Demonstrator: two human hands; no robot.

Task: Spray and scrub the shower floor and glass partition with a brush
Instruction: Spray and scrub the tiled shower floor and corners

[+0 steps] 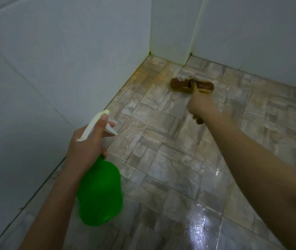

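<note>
From the head view, take the inner wall corner as the mark. The brush lies on the shower floor just out from that corner, its bristles down on the tile and its head's long axis running crosswise, roughly along the back wall. Its handle comes back away from the corner into the right hand, whose fingers are wrapped fully round it, with the handle's end poking out below the fist. So the right hand is the nearer one to the corner, arm stretched far out.

The left hand is held well back from the corner, near the side wall. Its fingers are closed round the neck of the green spray bottle, one finger lying on the trigger, nozzle aimed toward the corner. I'd judge scrubbing strokes must run along the handle's line, toward and away from the corner. No glass partition shows here.
</note>
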